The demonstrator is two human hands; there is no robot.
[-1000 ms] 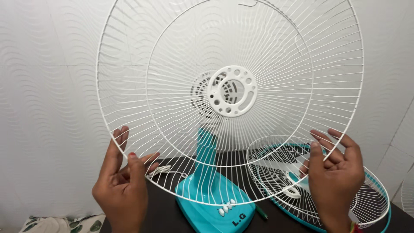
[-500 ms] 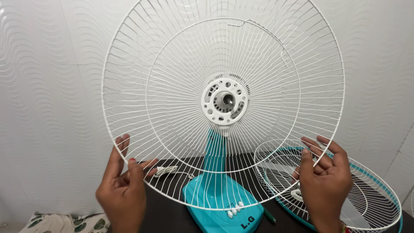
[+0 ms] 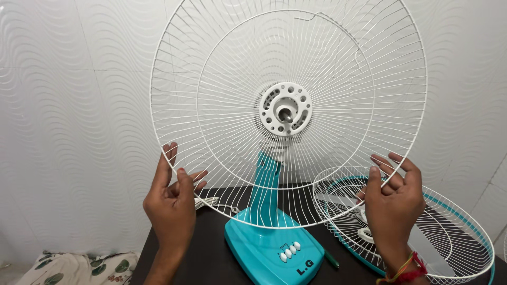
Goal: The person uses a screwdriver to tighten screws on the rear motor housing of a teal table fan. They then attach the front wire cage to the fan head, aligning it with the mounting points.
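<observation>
- both hands hold up a big white wire grille (image 3: 232, 89), upright and facing the camera, its centre hub (image 3: 285, 108) lined up over the fan's motor shaft
- left hand (image 3: 171, 203) pinches the lower left rim, fingers curled round the wire, thumb in front
- right hand (image 3: 393, 200) grips the lower right rim the same way, fingers hooked on the outer ring; red and yellow threads on that wrist
- behind the grille stands a teal fan base (image 3: 274, 248) with a teal neck going up and a row of white buttons on the front
- it sits on a dark table (image 3: 211, 264), pretty much black and matte
- to the right on the table lies a second grille (image 3: 454, 232) with a teal rim, flat-ish, with a blade showing through it, just beside the base
- a white cord (image 3: 208, 202) is coiled on the table near the left hand
- wall (image 3: 63, 132) is white with a wavy embossed pattern, faint panel seams
- bottom left, below the table edge, a leaf-print cloth (image 3: 79, 266)
</observation>
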